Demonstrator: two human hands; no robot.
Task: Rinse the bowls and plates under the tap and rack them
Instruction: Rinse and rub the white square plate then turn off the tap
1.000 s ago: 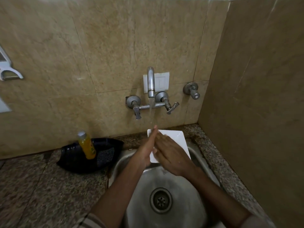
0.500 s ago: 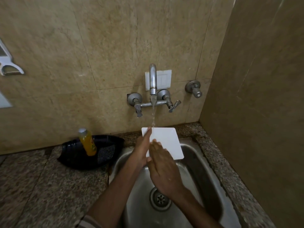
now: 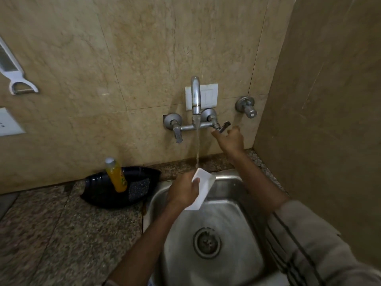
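Note:
A white square plate is held tilted on edge over the steel sink, under the water running from the wall tap. My left hand grips the plate's left edge, thumb on its face. My right hand is raised to the tap's right lever handle, fingers touching or closing around it. The stream lands on the plate's top edge.
A black tray on the granite counter left of the sink holds an orange soap bottle and a scrub pad. A peeler hangs on the left wall. A separate valve sits right of the tap. A side wall closes the right.
My right hand left the plate and rose to the tap's right lever. My left hand turned the plate from flat to edge-on and holds it alone.

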